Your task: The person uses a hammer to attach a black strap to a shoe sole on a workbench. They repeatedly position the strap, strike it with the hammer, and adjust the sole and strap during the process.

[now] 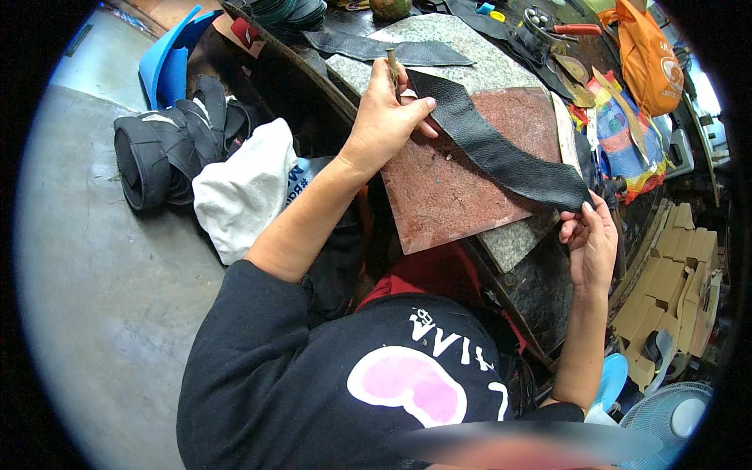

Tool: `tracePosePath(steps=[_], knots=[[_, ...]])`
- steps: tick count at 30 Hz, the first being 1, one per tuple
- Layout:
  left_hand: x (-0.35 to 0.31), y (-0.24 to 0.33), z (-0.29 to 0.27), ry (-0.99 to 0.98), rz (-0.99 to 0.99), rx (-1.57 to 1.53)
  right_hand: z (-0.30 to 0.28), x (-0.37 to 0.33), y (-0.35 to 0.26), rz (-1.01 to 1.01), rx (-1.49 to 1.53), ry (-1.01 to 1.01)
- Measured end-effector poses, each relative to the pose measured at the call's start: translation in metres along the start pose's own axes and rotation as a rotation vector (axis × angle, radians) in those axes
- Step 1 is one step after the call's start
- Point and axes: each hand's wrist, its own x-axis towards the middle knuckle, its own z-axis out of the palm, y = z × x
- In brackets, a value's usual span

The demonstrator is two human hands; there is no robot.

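Observation:
A curved strip of black grained leather (501, 153) is stretched between my two hands. My left hand (385, 119) is closed on its upper left end, and also has a small brownish stick-like tool (392, 61) with a flat top standing up from its fingers; the tool's lower part is hidden. My right hand (589, 239) pinches the lower right end between thumb and fingers. The strip hangs over a reddish-brown, rough sheet (446, 196) lying on a speckled grey stone slab (509, 244). A second black leather strip (392, 50) lies on the slab's far part.
Black strappy pieces (168, 149) and a white cloth (243, 188) are at the left, near a bent blue sheet (168, 66). On the right are a tin with a red handle (576, 30), an orange bag (646, 63), cardboard (666, 282) and a fan (666, 427).

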Motion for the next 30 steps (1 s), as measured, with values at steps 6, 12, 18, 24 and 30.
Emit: tracePosePath(steps=[6,12,18,24,30], knots=[[-0.003,0.006,-0.009,0.0,0.118,0.156,-0.001,0.007,0.002,-0.012,-0.078,-0.052],[-0.001,0.01,-0.019,0.113,0.16,0.109,0.006,0.01,0.0,-0.056,-0.104,-0.065],[-0.001,0.008,-0.03,0.12,0.187,0.059,0.016,0.014,-0.005,-0.1,-0.19,-0.055],[0.01,0.004,-0.058,0.199,0.158,0.2,0.036,0.049,-0.014,-0.093,-0.414,-0.146],[0.051,0.006,-0.101,0.353,0.202,0.308,0.082,0.122,-0.024,-0.242,-0.531,-0.309]])
